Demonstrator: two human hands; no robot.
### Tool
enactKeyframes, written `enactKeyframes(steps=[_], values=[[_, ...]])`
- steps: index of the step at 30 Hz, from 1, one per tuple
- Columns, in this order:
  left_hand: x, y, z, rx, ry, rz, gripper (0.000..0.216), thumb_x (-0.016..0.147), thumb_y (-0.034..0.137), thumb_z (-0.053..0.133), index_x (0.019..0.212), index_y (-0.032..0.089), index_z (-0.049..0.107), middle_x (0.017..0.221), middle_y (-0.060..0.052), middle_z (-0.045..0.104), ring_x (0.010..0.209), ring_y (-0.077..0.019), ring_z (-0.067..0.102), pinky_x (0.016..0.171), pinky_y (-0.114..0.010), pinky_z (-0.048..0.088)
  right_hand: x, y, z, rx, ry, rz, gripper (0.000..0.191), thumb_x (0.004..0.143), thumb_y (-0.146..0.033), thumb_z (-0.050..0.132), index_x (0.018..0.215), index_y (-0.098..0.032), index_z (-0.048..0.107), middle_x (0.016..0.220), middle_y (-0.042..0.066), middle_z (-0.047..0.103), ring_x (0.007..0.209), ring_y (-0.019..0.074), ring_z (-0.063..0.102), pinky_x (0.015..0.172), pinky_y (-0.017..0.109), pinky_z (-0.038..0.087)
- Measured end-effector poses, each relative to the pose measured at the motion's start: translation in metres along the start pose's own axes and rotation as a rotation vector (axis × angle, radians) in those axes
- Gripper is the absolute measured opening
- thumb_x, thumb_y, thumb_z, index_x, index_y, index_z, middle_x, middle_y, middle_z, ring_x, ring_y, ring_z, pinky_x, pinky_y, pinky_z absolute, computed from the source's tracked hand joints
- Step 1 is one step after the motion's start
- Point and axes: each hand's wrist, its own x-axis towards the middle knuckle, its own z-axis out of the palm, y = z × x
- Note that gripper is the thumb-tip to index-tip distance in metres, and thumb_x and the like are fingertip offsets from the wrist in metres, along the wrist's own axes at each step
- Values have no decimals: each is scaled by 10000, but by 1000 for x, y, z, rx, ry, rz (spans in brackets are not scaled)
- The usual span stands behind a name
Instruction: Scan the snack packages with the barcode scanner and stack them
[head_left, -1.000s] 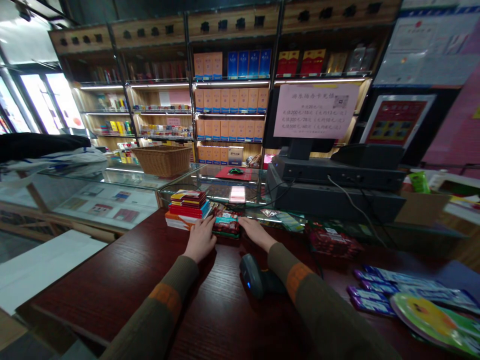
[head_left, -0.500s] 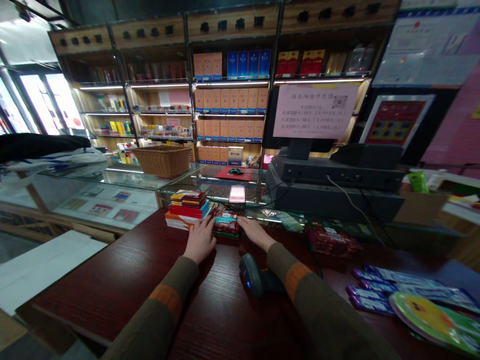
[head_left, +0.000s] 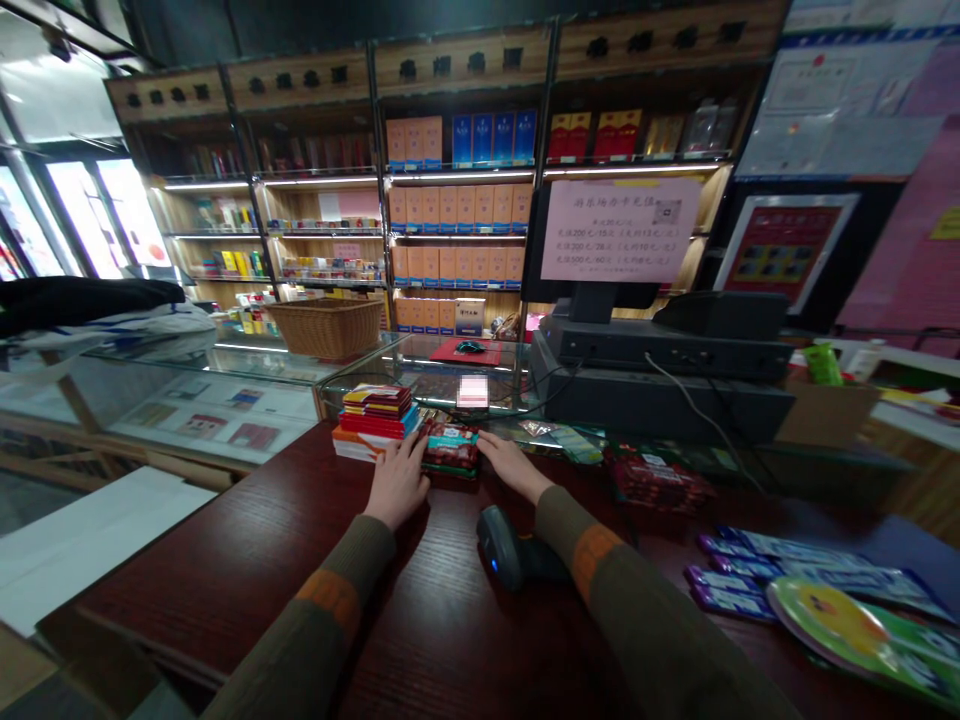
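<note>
A small stack of red-brown snack packets (head_left: 453,446) with a turquoise patch lies on the dark wooden counter, between my two hands. My left hand (head_left: 397,482) rests at its left side, fingers stretched forward, fingertips at the packets' edge and close to a pile of boxes. From the other side, my right hand (head_left: 511,464) reaches in with extended fingers touching the right edge of the packets. Beside the left fingers stands the pile of red, yellow, white and orange boxes (head_left: 373,424). A black barcode scanner (head_left: 504,548) lies nearer, by my right forearm.
Right of my arm are more red-brown packets (head_left: 658,478), purple-blue snack bars (head_left: 750,570) and a green-yellow package (head_left: 836,625). Behind stand a monitor with a pink notice (head_left: 616,232), a glass display case (head_left: 225,405) and a wicker basket (head_left: 328,325). Cables cross the glass.
The view has shifted slightly. Both hands stay at the sides of the snack packets, with hardly any movement.
</note>
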Motion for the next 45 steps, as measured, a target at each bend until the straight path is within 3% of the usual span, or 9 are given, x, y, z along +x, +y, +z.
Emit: enactKeyframes(steps=[13,21,33,45], values=[[-2,15,-17,-20,47,29,570,864,214,498,1434,222,511,1492,-70,522,1262,-313,471,992,-470,417,-31,-1,-26,30,43,67,533,995,-457,409,1440,-198,549,1520,83,510,1436,257,431,1206,429,285],[4,40,-24,-74,29,87,586,857,197,501,1442,229,494,1458,-67,564,1316,-284,461,1029,-449,396,-70,-5,-55,-175,93,75,527,1005,-435,391,1465,-211,520,1484,104,549,1390,289,459,1157,454,323],[19,107,-41,-93,-28,200,529,877,200,486,1402,235,540,1345,-91,654,1259,-290,542,1021,-464,396,-119,22,-110,-334,263,81,455,990,-374,449,1421,-285,566,1329,69,658,1264,269,520,1074,411,392],[38,177,-52,-98,-71,341,511,888,206,489,1396,234,537,1310,-95,672,1220,-287,571,998,-450,406,-150,58,-168,-402,349,191,451,985,-326,430,1399,-247,588,1320,93,667,1244,286,514,1026,427,394]])
